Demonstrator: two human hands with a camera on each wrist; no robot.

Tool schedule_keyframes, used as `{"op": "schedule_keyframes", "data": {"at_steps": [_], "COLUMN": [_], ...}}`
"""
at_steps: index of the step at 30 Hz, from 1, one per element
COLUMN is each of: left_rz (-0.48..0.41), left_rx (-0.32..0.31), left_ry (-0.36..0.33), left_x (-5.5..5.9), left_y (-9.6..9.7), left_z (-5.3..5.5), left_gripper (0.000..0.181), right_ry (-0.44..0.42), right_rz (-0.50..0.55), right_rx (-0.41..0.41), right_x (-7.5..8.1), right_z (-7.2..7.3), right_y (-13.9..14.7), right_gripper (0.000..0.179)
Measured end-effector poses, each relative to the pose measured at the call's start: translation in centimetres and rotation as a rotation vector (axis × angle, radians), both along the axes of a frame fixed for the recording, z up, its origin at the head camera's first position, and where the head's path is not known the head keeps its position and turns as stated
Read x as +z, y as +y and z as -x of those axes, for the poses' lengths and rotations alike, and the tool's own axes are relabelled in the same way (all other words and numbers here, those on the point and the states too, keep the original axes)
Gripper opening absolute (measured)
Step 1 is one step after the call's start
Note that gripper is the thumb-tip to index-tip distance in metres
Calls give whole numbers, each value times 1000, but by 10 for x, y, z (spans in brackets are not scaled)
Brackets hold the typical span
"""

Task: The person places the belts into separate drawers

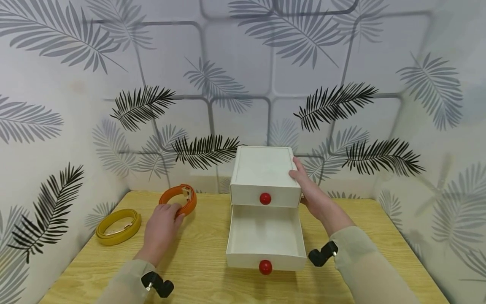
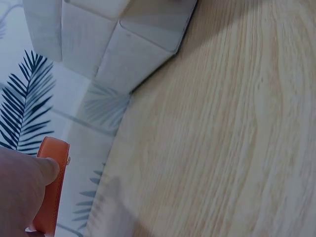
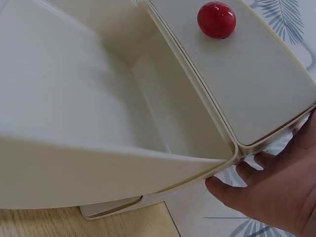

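A coiled orange belt (image 1: 191, 202) with a metal buckle is pinched by my left hand (image 1: 162, 226), thumb on the near side of the coil. The left wrist view shows the thumb against the orange strap (image 2: 53, 197); whether the coil touches the table is unclear. My right hand (image 1: 315, 192) rests on the right side of a small white drawer cabinet (image 1: 264, 165), some fingers over its top edge. In the right wrist view, its fingertips touch the cabinet's side. The lower drawer (image 1: 265, 230) is pulled out and bare inside; the upper drawer (image 1: 243, 195) is closed.
A coiled yellow belt (image 1: 118, 240) lies left of my left hand. Both drawers have round red knobs (image 1: 265, 267). The wooden table (image 1: 201, 253) meets leaf-patterned walls at the back and sides.
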State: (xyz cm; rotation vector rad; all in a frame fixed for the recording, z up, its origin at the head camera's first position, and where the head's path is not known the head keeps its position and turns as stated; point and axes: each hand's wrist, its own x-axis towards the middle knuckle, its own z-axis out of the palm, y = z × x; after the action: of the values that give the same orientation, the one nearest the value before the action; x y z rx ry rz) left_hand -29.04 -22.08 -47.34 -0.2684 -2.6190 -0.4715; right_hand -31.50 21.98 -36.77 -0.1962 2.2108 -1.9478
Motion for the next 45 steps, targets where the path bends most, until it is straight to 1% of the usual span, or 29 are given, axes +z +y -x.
{"op": "schedule_keyframes", "data": {"at_steps": [6,11,18,22,33,39,45], "left_rz": [3,6,-5,-6,-2,-12,-18], "left_rx": [-38,-55,-79,-98,-136,-166,-195], "left_ry": [58,96,120,147,204,258,303], "left_x": [7,14,28,34,56,69,80], "left_y": [9,17,28,33,42,45,51], "left_z": [-6,-12,-25,-31,-53,-63,-72], "left_gripper": [23,22,23,24,24,26,26], "right_ry": [2,2,-5,-4,0,1,0], "right_rz": [-1,-4,3,1,1,-1,-4], "right_rx": [0,-2,-4,-3,-2,-1,-3], "right_x": [0,0,0,-1,-1,-1,0], "right_z": [1,1,1,1,1,1,2], "right_y": [0,0,0,0,0,0,0], "right_gripper": [74,74,74,74,74,74,73]}}
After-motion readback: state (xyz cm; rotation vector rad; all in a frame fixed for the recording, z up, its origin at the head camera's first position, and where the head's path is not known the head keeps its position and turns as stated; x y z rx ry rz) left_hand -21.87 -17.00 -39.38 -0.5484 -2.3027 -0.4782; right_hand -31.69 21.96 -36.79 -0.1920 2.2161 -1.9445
